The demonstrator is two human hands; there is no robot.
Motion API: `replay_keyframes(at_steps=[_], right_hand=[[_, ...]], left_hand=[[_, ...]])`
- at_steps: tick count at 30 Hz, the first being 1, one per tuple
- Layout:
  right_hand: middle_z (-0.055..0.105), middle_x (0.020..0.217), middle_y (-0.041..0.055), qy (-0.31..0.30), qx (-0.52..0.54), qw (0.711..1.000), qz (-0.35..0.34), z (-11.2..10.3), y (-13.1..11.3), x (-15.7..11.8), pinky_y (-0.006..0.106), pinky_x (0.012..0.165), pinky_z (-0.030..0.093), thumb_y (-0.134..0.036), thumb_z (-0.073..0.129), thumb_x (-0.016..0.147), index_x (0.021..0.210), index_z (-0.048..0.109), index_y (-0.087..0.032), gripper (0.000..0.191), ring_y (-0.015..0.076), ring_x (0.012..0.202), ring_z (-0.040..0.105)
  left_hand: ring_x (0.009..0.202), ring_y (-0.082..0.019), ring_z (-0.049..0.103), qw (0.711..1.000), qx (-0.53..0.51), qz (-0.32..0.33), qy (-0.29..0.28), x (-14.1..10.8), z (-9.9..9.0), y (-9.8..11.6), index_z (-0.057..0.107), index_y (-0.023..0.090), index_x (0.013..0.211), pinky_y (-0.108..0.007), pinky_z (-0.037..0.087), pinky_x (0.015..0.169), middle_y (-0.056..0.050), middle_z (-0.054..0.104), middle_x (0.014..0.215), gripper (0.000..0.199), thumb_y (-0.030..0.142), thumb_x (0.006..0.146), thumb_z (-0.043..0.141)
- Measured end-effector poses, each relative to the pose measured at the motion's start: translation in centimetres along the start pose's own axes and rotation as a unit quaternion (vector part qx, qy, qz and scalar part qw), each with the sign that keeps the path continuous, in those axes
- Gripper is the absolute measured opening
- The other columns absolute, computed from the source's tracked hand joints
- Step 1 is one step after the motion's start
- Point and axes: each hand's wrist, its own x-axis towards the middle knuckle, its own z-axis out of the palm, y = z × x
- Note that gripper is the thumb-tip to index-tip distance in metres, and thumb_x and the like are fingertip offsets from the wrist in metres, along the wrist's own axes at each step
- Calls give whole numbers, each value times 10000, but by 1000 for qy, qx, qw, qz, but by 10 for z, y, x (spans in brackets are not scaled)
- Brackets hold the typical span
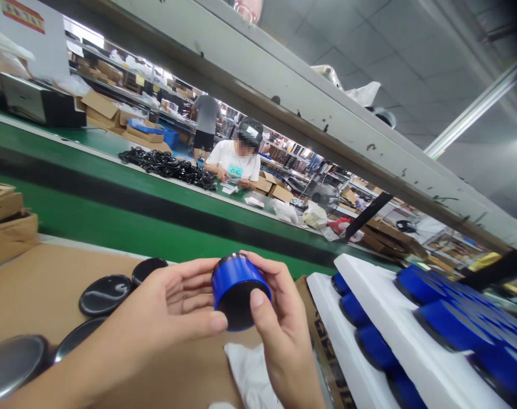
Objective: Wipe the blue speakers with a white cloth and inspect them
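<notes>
Between my left hand [168, 304] and my right hand [281, 326] I hold a blue metal cylindrical speaker [236, 281] tilted, its black end [241, 307] facing down toward me. My left fingers cup its left side, and my right thumb presses on the black end. Beyond my left hand, several glossy black discs [105, 295] lie on a brown cardboard sheet [58, 278]. To the right, rows of matching blue cylinders [449, 318] sit in white foam packing [415, 318]. A white cloth [249, 375] lies below my hands.
A green conveyor belt [113, 187] runs across the view, with a heap of black cables [168, 166] on it. Beyond it, a co-worker in a white shirt [235, 162] handles small items, and another person [206, 122] stands behind. Cardboard boxes [3, 227] stand at left. A grey shelf [309, 108] crosses overhead.
</notes>
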Motion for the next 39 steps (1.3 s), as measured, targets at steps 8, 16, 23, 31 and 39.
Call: replay_keyframes(at_steps=[8,16,23,31,39], right_hand=[[679,1124,28,100,-58,992,53,13,-2,-2,264,856,580,-440,787,767,1141,638,-281,433,171,1015,691],[725,1208,-16,63,-56,995,59,1,-12,-2,184,937,550,-511,801,816,1142,697,-327,389,136,1127,695],[665,1369,21,193,17,980,-50,-14,-7,8,318,964,607,-434,481,1061,1421,526,-388,365,177,1219,675],[587,1457,87,-16,173,965,194,22,-12,-7,400,1134,465,-670,795,736,1422,546,-245,845,291,1343,567],[762,965,78,-131,401,883,205,32,7,-1,408,930,573,-691,495,949,1109,728,-209,559,256,1002,728]], left_hand=[[1164,-287,707,997,49,47,-23,5,0,-8,669,206,1266,-362,613,1031,-106,754,1166,767,397,575,940],[1280,-323,634,981,135,138,7,13,5,-10,624,234,1346,-441,546,1126,-106,751,1155,790,477,634,868],[1260,-311,642,959,203,198,22,8,6,-11,625,255,1337,-410,566,1098,-92,749,1128,725,479,676,821],[1228,-298,652,923,276,266,39,-2,11,-10,618,281,1337,-372,586,1057,-79,742,1097,661,465,719,766],[1103,-127,671,838,435,318,84,-18,-4,-19,428,514,1376,-154,536,1014,69,623,1264,632,364,812,670]])
